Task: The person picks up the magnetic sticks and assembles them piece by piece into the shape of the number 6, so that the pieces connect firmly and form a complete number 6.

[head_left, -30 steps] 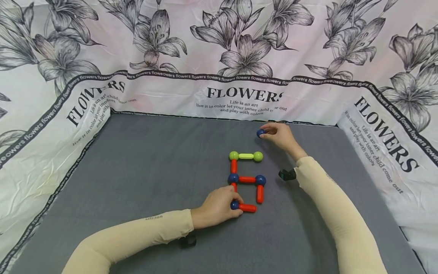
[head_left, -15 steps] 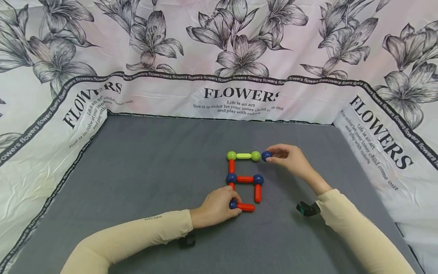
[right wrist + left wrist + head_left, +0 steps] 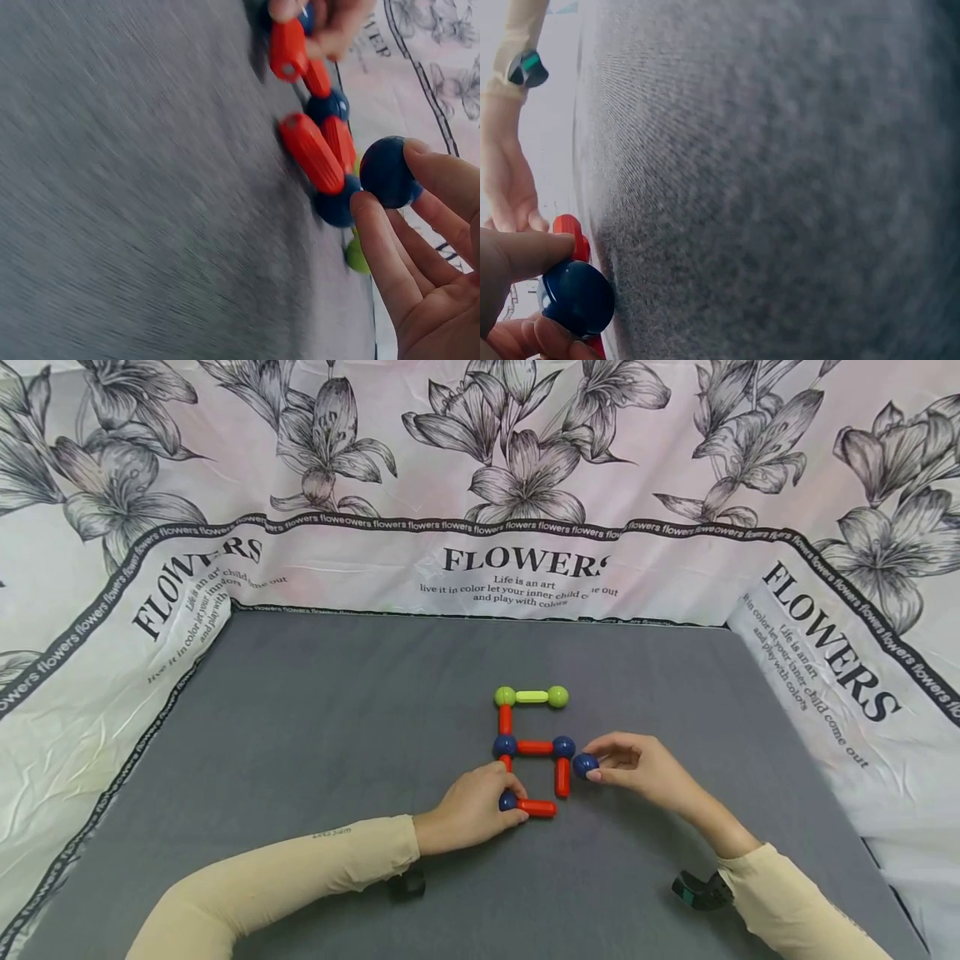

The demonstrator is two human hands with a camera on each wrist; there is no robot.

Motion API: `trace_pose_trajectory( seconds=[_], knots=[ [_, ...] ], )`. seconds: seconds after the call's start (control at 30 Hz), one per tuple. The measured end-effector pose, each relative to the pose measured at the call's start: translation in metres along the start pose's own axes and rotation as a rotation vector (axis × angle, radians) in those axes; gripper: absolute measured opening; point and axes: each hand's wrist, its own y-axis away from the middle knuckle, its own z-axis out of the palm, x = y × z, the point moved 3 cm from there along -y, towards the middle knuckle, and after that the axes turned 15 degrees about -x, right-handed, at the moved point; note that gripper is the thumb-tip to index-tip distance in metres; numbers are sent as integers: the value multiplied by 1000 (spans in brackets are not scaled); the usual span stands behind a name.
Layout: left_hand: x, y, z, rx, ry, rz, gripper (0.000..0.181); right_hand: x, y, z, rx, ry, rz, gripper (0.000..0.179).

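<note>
My right hand pinches a loose blue ball just right of a flat figure of balls and rods. In the right wrist view this ball sits between thumb and fingertips; a bit of blue shows behind it. My left hand grips the blue ball at the figure's lower left corner, and its fingers partly cover it. From that corner a red rod points right. Another red rod hangs from the right-hand blue ball, its lower end apart from the bottom rod.
The figure's upper part has two green balls joined by a green rod. A red rod runs down to a blue ball. Grey cloth covers the table. A floral curtain stands behind it.
My right hand has brought its blue ball from the table's far side, past the green ball, toward me to beside the right-hand red rod. My left hand has kept its hold.
</note>
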Motion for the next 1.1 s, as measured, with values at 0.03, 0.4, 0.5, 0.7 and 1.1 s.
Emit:
trace_pose_trajectory(
  seconds=[0.03,0.4,0.5,0.7,1.1],
  knots=[
    [0,0,1,1,4,-4,22,0,2,4,-12,-8,-4,33],
    [-4,-2,0,17,114,4,20,5,11,33,-116,-65,22,38],
    [-4,-2,0,18,132,9,20,5,12,37,-118,-80,20,38],
    [-3,0,-2,15,155,22,20,5,11,42,-114,-112,17,38],
    [-3,-1,-3,5,150,17,21,6,11,49,-81,-84,-7,35]
  ],
)
